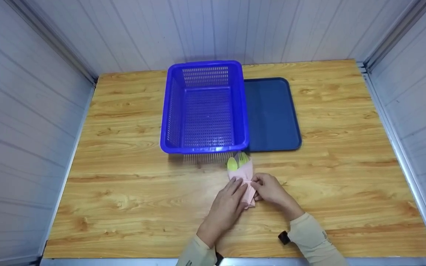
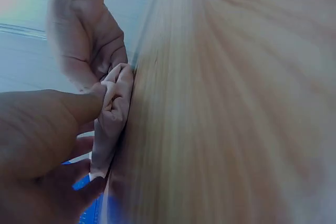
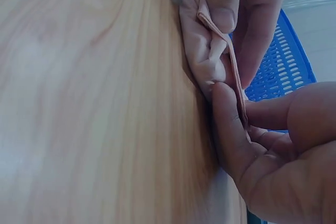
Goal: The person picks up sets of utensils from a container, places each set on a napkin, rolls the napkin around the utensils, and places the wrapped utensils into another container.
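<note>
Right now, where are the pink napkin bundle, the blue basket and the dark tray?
pink napkin bundle [image 1: 245, 173], head view, upper part of its wrap above the fingers.
blue basket [image 1: 204, 149], head view, near rim.
dark tray [image 1: 272, 114], head view, bare middle of its floor.

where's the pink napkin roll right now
In the head view the pink napkin roll lies on the wooden table, just in front of the blue basket, held between the left hand and right hand.
</note>
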Tool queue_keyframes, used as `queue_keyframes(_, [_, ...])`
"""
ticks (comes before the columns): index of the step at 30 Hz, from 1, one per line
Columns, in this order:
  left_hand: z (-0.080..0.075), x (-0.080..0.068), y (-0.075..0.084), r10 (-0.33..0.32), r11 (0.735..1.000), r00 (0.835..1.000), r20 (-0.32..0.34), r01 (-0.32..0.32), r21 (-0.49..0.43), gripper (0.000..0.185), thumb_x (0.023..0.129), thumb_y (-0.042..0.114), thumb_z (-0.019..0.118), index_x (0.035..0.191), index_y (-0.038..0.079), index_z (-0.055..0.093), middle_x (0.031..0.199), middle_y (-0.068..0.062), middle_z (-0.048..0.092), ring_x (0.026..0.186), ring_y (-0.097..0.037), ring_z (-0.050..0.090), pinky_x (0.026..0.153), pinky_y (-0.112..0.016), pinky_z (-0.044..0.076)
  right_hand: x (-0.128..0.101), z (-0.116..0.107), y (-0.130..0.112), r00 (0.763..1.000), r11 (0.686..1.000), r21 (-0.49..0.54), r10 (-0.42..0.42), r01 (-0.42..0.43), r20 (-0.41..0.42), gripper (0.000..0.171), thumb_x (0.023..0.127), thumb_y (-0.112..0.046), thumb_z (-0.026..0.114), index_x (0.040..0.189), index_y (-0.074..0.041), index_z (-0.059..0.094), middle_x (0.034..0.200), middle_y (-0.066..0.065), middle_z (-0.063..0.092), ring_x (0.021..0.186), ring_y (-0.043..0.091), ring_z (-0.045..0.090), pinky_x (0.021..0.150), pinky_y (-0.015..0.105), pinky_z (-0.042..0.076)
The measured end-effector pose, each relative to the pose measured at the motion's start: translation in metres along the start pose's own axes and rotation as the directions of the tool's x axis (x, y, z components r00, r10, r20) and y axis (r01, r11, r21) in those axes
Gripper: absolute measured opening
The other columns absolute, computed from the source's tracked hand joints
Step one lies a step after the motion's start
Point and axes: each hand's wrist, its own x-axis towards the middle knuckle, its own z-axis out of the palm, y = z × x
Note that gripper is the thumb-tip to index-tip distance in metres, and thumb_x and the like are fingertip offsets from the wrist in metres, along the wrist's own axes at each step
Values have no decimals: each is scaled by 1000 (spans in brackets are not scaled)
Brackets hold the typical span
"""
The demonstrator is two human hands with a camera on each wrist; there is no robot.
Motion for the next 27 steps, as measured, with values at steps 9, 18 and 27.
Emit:
queue_keyframes(9, [-1, 0, 7, -32, 995, 998, 56, 26, 98, 58, 99, 42, 49, 150, 15, 39, 156, -5, 31, 144, -23, 21, 104, -47, 37, -12, 5, 8, 995, 1000, 7, 30, -29, -90, 15, 85, -9, 73, 89, 0, 62, 63, 6, 60, 50, 16, 60, 46, 26, 50])
queue_keyframes(18, [-3, 7, 12, -62, 988, 992, 108, 45, 146, 54, 101, 39, 47, 151, 22, 36, 157, -2, 28, 144, -22, 20, 101, -48, 39, -18, 13, 7, 958, 990, -134, -73, 37, -277, 14, 87, -6, 70, 75, -5, 63, 60, 0, 59, 53, 12, 57, 51, 27, 47])
queue_keyframes(27, [0, 13, 13, -35, 979, 999, -40, 42, 201, 43, 98, 23, 57, 140, 14, 54, 146, -6, 46, 135, -22, 40, 99, -40, 44, -16, 14, 8, 915, 968, -249, -132, 36, -382, 14, 82, -7, 73, 71, -10, 64, 63, -4, 58, 59, 12, 52, 57, 31, 43])
